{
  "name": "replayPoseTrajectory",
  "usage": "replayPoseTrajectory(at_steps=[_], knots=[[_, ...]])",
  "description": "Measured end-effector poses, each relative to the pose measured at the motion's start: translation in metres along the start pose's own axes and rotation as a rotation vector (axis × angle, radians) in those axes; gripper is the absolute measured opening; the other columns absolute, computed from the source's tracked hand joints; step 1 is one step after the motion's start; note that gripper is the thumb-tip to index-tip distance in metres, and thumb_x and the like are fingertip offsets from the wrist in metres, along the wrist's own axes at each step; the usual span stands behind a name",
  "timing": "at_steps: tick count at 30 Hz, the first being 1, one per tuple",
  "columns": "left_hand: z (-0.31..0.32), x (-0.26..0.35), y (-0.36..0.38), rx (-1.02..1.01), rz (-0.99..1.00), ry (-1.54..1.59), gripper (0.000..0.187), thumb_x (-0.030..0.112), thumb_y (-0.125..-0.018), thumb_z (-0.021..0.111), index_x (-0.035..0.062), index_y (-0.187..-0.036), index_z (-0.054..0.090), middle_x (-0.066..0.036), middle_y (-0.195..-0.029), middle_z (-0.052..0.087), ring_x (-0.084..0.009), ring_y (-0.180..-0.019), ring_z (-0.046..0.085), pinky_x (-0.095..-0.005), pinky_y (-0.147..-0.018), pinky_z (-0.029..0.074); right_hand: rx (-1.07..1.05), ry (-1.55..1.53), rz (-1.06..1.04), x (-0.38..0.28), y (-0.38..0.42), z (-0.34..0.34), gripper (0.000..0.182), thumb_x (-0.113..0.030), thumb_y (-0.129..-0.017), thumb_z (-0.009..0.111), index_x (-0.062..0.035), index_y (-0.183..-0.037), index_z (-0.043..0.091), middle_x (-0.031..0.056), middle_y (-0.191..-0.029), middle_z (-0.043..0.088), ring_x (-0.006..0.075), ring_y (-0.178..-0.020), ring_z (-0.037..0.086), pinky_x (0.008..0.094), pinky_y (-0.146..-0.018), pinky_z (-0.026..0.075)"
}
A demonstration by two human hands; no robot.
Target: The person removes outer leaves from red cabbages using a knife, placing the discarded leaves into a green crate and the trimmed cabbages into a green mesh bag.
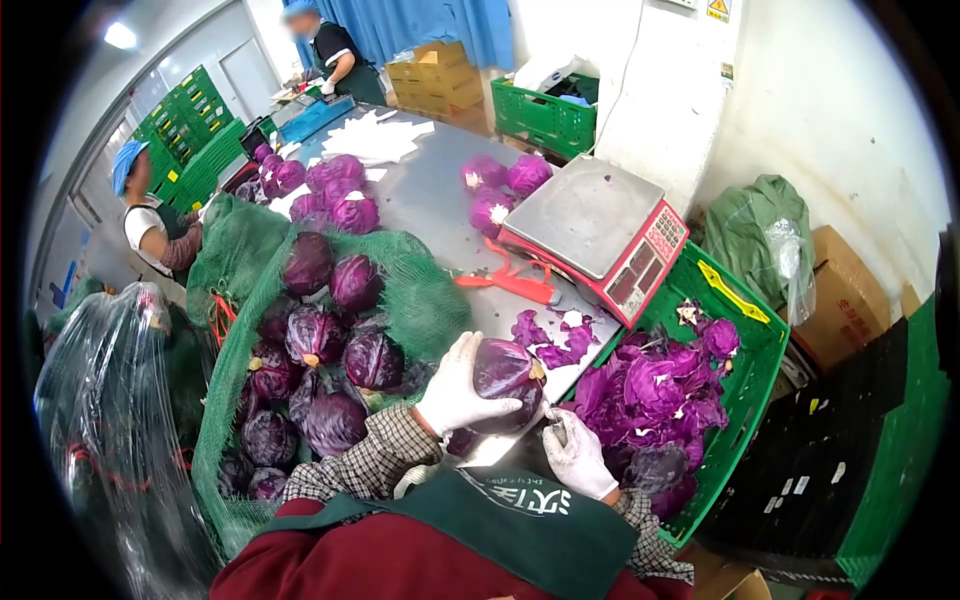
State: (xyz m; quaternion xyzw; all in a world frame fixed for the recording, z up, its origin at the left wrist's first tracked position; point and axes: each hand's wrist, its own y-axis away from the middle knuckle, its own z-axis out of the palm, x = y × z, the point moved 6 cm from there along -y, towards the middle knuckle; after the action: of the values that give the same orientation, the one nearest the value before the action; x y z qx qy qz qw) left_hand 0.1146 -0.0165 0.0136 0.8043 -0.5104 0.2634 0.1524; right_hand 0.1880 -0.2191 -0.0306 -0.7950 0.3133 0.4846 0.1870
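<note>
My left hand (458, 390), in a white glove, grips a purple cabbage (502, 378) from its left side, with the pale stem end facing right. Close to the cabbage's lower right, my gloved right hand (578, 452) is closed with its fingers curled. A small dark part shows at its fingertips, but I cannot make out what it is. Left of my hands, several purple cabbages (335, 420) fill an open green mesh sack (232, 400). On the right stands a green crate (745, 425) heaped with purple cabbage leaves (650, 395).
A red scale (585, 215) stands on the metal table (425, 195), with an orange-red tool (510, 280) beside it. Trimmed cabbages (340, 190) lie further back. Plastic-wrapped sacks (120, 400) stand at left. Two people in blue caps are across the table.
</note>
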Motion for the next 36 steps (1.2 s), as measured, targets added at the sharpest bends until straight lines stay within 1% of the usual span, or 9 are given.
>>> replayPoseTrajectory(at_steps=[15,17,24,27,28,29,32,33,36], knots=[[-0.001,0.009,-0.017,-0.04,-0.019,-0.082,0.116,0.056,-0.06,0.081,-0.0083,-0.142,0.03,-0.03,-0.142,0.035,-0.0426,-0.133,0.035,-0.045,-0.11,0.035,-0.071,0.357,0.05,-0.007,-0.02,0.009,0.021,-0.017,-0.088,0.056,-0.0054,-0.104,0.051,0.0205,-0.076,0.062,0.041,-0.069,0.064,0.0492,-0.061,0.053],[-0.002,0.012,-0.02,-0.044,-0.016,-0.099,0.116,0.056,-0.06,0.081,-0.0088,-0.141,0.03,-0.029,-0.141,0.037,-0.0427,-0.132,0.037,-0.0451,-0.109,0.036,-0.015,0.403,-0.1,-0.002,-0.03,0.011,0.021,-0.014,-0.086,0.055,-0.0021,-0.102,0.05,0.0192,-0.069,0.061,0.0406,-0.064,0.064,0.0485,-0.055,0.052],[0.001,0.002,-0.035,-0.024,-0.1,-0.105,0.113,0.063,-0.064,0.075,-0.0126,-0.138,0.033,-0.031,-0.137,0.04,-0.0434,-0.128,0.041,-0.0449,-0.107,0.038,-0.227,0.504,0.085,-0.015,-0.074,-0.004,0.02,-0.015,-0.088,0.051,0.0009,-0.1,0.051,0.0254,-0.072,0.063,0.0439,-0.072,0.065,0.0525,-0.067,0.052],[-0.007,0.034,-0.029,-0.176,-0.051,-0.012,0.113,0.059,-0.062,0.077,-0.0077,-0.14,0.031,-0.029,-0.139,0.038,-0.0454,-0.127,0.04,-0.0488,-0.105,0.038,-0.338,0.633,0.187,0.019,-0.09,0.006,0.046,-0.012,-0.086,0.05,0.0093,-0.127,0.045,0.0275,-0.083,0.066,0.042,-0.079,0.067,0.0497,-0.071,0.054],[0.0,0.046,-0.012,0.036,0.133,-0.114,0.103,0.052,-0.059,0.08,-0.0069,-0.134,0.04,-0.03,-0.131,0.043,-0.0452,-0.124,0.041,-0.0499,-0.105,0.036,-0.399,0.732,0.18,0.031,-0.087,0.009,0.058,-0.01,-0.085,0.05,0.0106,-0.137,0.036,0.0278,-0.086,0.067,0.0416,-0.081,0.067,0.048,-0.072,0.055],[0.01,0.05,-0.001,0.118,0.184,-0.212,0.104,0.049,-0.058,0.082,-0.0053,-0.135,0.038,-0.029,-0.132,0.042,-0.0488,-0.122,0.039,-0.0525,-0.105,0.036,-0.365,0.655,0.29,0.021,-0.083,0.003,0.036,-0.021,-0.093,0.046,0.0081,-0.112,0.056,0.0276,-0.095,0.067,0.0412,-0.089,0.067,0.048,-0.079,0.054],[0.001,0.029,0.003,0.122,0.128,-0.05,0.108,0.052,-0.062,0.08,-0.0063,-0.139,0.032,-0.029,-0.14,0.035,-0.0471,-0.127,0.036,-0.0521,-0.106,0.035,-0.158,0.286,0.257,0.059,-0.063,0.01,0.036,-0.025,-0.094,0.049,0.002,-0.117,0.056,0.0238,-0.094,0.068,0.0384,-0.084,0.068,0.0441,-0.075,0.055],[-0.004,0.012,0.007,0.146,0.092,0.01,0.11,0.051,-0.061,0.081,-0.0067,-0.14,0.032,-0.029,-0.14,0.036,-0.0454,-0.13,0.035,-0.048,-0.109,0.034,-0.097,0.115,-0.094,0.057,-0.054,0.017,0.034,-0.019,-0.093,0.049,-0.0014,-0.122,0.055,0.0191,-0.095,0.066,0.0323,-0.073,0.066,0.0365,-0.069,0.055],[-0.001,-0.032,0.013,0.156,0.008,0.287,0.114,0.047,-0.06,0.085,-0.0074,-0.143,0.028,-0.029,-0.142,0.034,-0.0406,-0.136,0.032,-0.0429,-0.114,0.028,-0.098,-0.314,0.11,0.038,-0.042,0.042,0.05,-0.004,-0.087,0.054,0.0045,-0.134,0.04,0.0066,-0.067,0.051,0.0206,-0.047,0.049,0.0321,-0.048,0.045]])
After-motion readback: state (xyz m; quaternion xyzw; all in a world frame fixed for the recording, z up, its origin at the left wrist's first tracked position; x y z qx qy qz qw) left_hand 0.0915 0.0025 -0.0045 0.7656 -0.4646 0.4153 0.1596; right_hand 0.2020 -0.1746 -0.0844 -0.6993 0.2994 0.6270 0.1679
